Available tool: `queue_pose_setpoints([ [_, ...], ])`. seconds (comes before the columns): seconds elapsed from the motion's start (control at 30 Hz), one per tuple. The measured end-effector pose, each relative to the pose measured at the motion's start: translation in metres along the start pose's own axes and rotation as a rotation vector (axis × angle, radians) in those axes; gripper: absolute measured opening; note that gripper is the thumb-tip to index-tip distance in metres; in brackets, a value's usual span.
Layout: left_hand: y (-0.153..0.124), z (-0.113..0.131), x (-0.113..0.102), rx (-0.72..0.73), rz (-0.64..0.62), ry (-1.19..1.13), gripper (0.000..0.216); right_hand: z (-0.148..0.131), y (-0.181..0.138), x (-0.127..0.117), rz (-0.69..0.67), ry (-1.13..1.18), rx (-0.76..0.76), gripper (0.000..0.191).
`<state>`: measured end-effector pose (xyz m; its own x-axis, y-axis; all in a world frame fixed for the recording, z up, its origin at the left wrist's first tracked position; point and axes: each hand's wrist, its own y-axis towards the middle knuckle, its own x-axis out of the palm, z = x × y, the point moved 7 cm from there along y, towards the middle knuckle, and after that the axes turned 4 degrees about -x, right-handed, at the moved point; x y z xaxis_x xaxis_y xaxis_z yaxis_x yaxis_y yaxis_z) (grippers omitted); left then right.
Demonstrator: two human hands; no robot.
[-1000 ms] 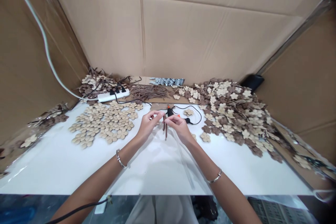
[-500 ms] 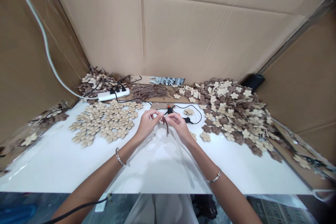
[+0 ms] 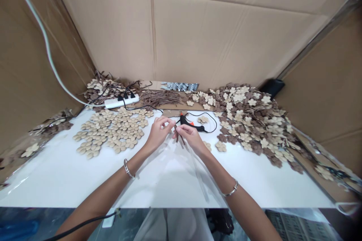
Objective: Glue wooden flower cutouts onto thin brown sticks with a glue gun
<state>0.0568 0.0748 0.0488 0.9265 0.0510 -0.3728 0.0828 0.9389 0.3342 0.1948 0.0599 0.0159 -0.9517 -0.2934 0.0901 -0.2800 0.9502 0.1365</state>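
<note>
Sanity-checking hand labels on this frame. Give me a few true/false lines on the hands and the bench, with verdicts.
1. The left hand and right hand both pinch the brown strips between them. True.
2. The glue gun is held in the right hand. False: it lies on the table just behind the hands.
3. Tan flower cutouts lie spread flat to the left of the hands. True.
4. The power strip has nothing plugged in. False: black plugs sit in it.
</note>
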Motion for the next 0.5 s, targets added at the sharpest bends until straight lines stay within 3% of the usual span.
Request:
queue_pose_setpoints([
  [0.33,0.0015,-0.0003,0.0004,-0.036,-0.053,0.045,0.026,-0.0015,0.0010,-0.0009,-0.002,-0.080,-0.019,0.035],
  [0.5,0.0013,0.0007,-0.0005,0.014,-0.047,0.061,0.025,-0.0030,-0.0005,0.0014,-0.015,-0.088,-0.002,0.034],
])
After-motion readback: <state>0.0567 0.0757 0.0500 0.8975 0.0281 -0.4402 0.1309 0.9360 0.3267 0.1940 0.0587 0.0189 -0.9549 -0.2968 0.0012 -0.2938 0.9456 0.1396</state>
